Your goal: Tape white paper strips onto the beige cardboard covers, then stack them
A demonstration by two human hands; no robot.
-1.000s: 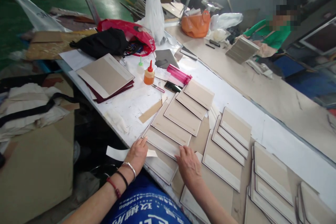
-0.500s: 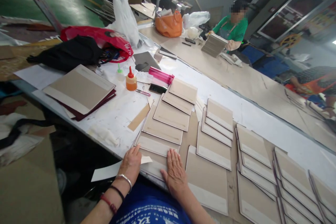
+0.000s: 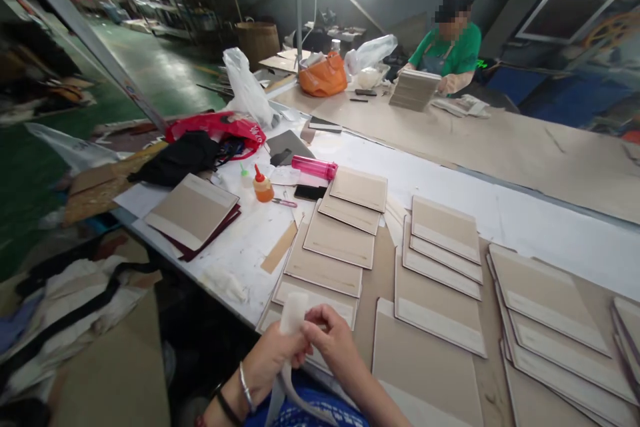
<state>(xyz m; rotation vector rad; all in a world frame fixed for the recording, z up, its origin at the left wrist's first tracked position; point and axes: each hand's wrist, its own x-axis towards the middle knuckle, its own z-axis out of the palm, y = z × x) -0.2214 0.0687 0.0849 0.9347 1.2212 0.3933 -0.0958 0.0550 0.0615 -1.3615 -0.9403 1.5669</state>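
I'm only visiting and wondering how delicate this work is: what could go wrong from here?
The white strip sticks up from the left hand, with the right hand close against it; it could crease if pulled unevenly.
The overlapping boards lie just beyond the hands, so a bump might slide them out of line.
The bottle with the red tip stands near the phone; if knocked over, it might leak onto it.
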